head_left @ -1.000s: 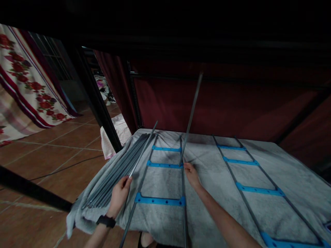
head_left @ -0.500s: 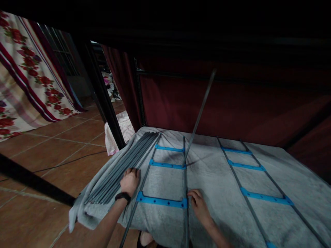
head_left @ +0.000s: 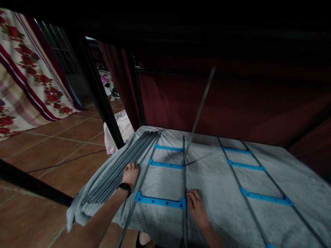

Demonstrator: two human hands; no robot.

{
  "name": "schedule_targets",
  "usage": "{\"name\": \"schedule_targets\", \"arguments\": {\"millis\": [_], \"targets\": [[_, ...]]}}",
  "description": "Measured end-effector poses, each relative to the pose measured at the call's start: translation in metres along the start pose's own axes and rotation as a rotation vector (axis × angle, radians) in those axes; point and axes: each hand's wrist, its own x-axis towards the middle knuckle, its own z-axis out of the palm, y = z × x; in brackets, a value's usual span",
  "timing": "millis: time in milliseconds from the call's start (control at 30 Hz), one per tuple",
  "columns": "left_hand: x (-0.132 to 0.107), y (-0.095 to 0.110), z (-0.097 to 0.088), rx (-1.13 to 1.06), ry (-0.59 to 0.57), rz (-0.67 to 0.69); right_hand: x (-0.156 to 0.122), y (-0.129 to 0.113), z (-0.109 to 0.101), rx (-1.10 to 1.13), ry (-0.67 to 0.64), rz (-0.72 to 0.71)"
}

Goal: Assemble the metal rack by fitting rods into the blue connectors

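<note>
A bundle of several long grey rods [head_left: 116, 172] lies along the left edge of a grey cloth [head_left: 212, 182]. My left hand [head_left: 130, 173], a black watch on its wrist, rests on the bundle with its fingers curled over the rods. A ladder-like frame of grey rods and blue crosspieces [head_left: 159, 202] lies flat in the middle. My right hand [head_left: 198, 206] is closed, its fingertips on the frame's right rod [head_left: 184, 179] where the nearest blue crosspiece ends. One grey rod [head_left: 199, 113] stands tilted up from a joint farther along.
A second rod-and-blue-crosspiece frame [head_left: 248, 172] lies to the right on the cloth. Dark red fabric [head_left: 207, 103] closes off the back. A black metal post [head_left: 100, 100] stands at the left, with a tiled floor [head_left: 51, 144], a flowered cloth [head_left: 28, 72] and a pale cloth [head_left: 117, 129] beyond.
My left hand laid down the rod it held and now rests on the bundle. My right hand moved from the tilted rod's foot back to the nearest blue crosspiece.
</note>
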Motion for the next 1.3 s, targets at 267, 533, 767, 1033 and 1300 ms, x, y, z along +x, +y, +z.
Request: {"name": "schedule_targets", "arguments": {"millis": [267,533,767,1033,1300], "targets": [[0.004,0.003,-0.002,-0.075,-0.046,-0.119,0.000,0.001,0.002,-0.009,0.006,0.006],[0.009,-0.005,-0.012,-0.081,-0.094,-0.167,0.002,-0.001,0.001,-0.001,0.013,-0.004],[0.003,-0.011,-0.039,-0.283,-0.113,-0.314,0.002,-0.005,0.000,0.027,0.002,0.036],[-0.076,0.024,-0.065,-1.639,-0.095,-0.399,0.014,-0.037,-0.012,0.168,-0.012,0.118],[-0.183,0.109,-0.071,-1.711,-0.063,-0.357,0.018,-0.177,-0.032,0.646,-0.310,-0.019]]}}
